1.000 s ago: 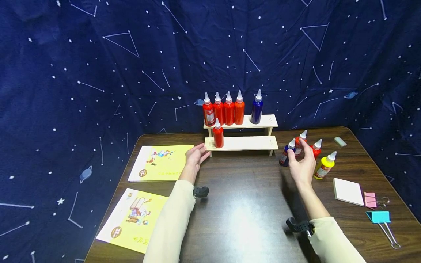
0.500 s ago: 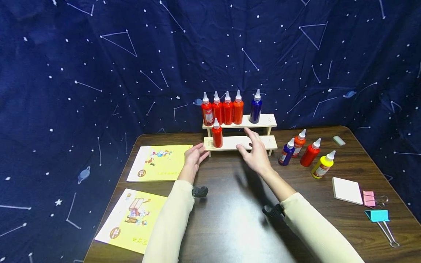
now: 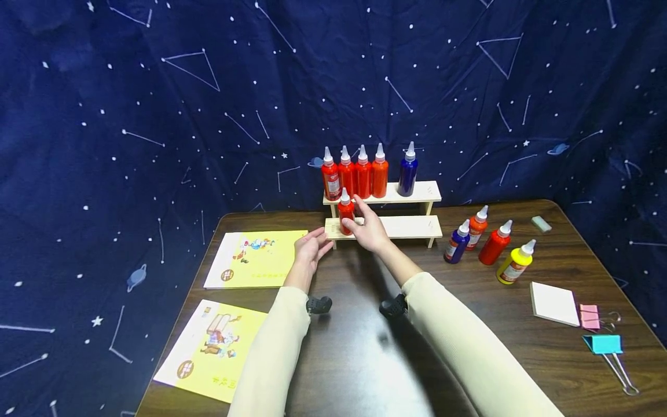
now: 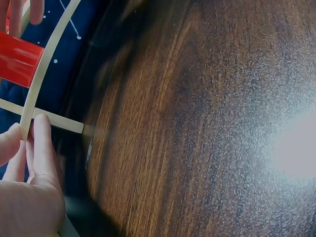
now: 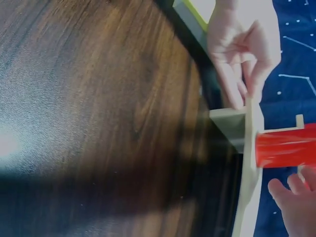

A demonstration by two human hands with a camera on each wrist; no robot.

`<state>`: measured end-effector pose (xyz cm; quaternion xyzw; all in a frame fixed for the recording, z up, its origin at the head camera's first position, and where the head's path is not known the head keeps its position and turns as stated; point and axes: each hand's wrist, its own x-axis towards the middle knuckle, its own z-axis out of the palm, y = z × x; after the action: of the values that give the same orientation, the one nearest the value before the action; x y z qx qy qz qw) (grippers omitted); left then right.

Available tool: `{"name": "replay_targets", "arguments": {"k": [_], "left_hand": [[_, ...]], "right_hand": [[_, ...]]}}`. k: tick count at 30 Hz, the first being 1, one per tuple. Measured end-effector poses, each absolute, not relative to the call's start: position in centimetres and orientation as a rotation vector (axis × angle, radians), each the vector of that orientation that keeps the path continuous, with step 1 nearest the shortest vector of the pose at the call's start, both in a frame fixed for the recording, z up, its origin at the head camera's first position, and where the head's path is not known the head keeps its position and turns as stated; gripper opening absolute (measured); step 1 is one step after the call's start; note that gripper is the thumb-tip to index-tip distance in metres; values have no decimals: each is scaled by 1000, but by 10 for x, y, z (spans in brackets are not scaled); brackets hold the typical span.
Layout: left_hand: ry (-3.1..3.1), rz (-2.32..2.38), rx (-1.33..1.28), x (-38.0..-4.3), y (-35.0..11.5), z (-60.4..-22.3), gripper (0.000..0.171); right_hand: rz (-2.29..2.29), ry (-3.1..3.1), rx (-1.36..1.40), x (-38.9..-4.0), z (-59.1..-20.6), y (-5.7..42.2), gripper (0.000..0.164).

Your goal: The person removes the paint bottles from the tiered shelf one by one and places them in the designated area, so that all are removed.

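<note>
A two-tier wooden shelf (image 3: pixel 411 227) stands at the back of the table. My left hand (image 3: pixel 307 255) pinches the left end of its lower board between thumb and fingers, as the left wrist view shows closely. On that board stands an upright red paint bottle (image 3: pixel 345 215) with a white nozzle cap. My right hand (image 3: pixel 371 230) is at the bottle's right side, fingers spread and thumb overlapping it in the head view. In the right wrist view, the fingertips (image 5: pixel 279 190) sit beside the red bottle with a small gap. Its upper part is out of that view.
Several red and orange-red bottles (image 3: pixel 363 176) and a dark blue bottle (image 3: pixel 408 174) line the upper tier. Blue (image 3: pixel 457 243), orange-red, red and yellow (image 3: pixel 515 265) bottles stand at right, near a white notepad (image 3: pixel 554 304) and binder clips (image 3: pixel 604 344). Two yellow booklets (image 3: pixel 266 260) lie left.
My right hand has moved left from the loose bottles at the right, past the lower board, to the red bottle. The left hand has stayed at the shelf's end.
</note>
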<state>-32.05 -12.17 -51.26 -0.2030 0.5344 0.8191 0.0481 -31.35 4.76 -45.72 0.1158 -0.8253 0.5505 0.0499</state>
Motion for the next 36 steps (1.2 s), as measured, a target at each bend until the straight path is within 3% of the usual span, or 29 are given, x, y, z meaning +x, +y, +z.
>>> {"name": "replay_targets", "arguments": {"k": [13,20,29,36], "left_hand": [[1629,2496,-608,-321,-120,-516,37],[1647,2497,-613,-323,-121,-518,36],[1629,2494,-606,-324,-120,-516,37],[1632,2496,-617,-324,-121,-517,37]], "right_hand": [[1560,-2513,245,-310,-467,39,50],[1940,-2198,263,-272,-458,54,48],[1919,-2099,93,-223,-472,126,46],[1726,-2012,-263,-181,-486,189,48]]}}
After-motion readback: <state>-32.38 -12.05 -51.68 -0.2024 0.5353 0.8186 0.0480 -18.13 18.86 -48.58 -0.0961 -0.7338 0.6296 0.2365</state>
